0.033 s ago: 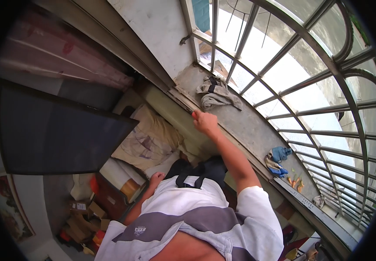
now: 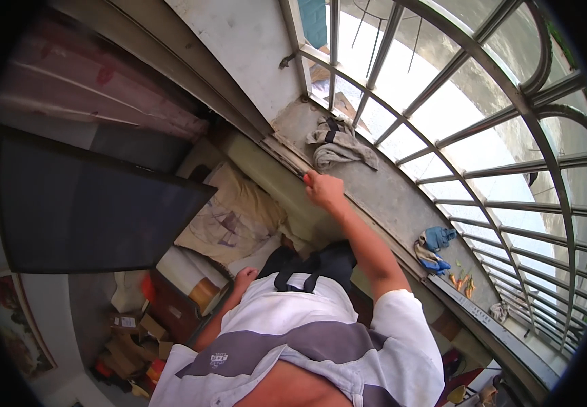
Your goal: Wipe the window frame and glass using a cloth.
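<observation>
Red tool (image 2: 306, 178) in right hand (image 2: 324, 190)

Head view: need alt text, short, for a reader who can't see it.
Looking down, a person in a white and grey striped shirt reaches their right hand up to the edge of a concrete window ledge, gripping something small and red. Their left hand hangs low by a dark bag. A crumpled grey cloth lies on the ledge behind curved metal window bars.

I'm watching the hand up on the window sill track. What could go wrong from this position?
The right hand grips a small red thing at the sill track; pressed hard, it might slip and scrape knuckles on the ledge. The arm is stretched far out, so balance looks shaky. The grey cloth beside the window bars could get knocked outward.
</observation>
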The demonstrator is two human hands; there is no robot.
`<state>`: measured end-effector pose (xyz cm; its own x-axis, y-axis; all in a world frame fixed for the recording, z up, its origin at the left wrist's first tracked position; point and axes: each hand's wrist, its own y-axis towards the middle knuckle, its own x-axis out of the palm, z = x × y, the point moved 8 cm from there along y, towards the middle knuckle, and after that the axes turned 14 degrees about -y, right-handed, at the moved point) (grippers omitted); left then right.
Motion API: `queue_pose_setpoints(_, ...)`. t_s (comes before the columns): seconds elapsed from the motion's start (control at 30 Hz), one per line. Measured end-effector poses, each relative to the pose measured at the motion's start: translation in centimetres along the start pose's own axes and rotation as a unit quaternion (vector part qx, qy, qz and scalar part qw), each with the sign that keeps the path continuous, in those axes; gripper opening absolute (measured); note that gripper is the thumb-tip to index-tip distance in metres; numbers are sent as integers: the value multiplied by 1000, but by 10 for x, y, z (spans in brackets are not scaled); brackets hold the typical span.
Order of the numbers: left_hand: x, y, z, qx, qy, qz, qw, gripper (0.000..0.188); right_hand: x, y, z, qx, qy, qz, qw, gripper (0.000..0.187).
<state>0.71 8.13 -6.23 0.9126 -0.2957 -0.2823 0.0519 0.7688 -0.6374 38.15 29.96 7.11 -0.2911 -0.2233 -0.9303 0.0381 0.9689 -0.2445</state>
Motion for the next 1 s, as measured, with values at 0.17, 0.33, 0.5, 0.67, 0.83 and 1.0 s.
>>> queue_pose_setpoints(0.17,-3,-2,-1,9,10,-11,1000,22,-19,-60,43,4,-44,-51,998,27)
queue_pose_setpoints(0.33,2,3,5,11,15,-9,1000,23,-8,-89,45,13,-26,16,999,29)
queue_pose_setpoints(0.5,5,0,6,1,9,-16,1000,22,10,-47,18,17,32,46,998,37)
queue_pose_setpoints(0.67,1,-3,3,4,-9,-33,999,21,-34,-52,56,5,-2,20,1000,23)
queue_pose_setpoints(0.83,2,-2,0,8,19,-37,999,20,-40,-91,94,14,-63,-78,995,22)
queue_pose_setpoints(1.0,8,-4,10,-7,48,-43,998,18,-41,-88,84,22,-22,-45,999,21)
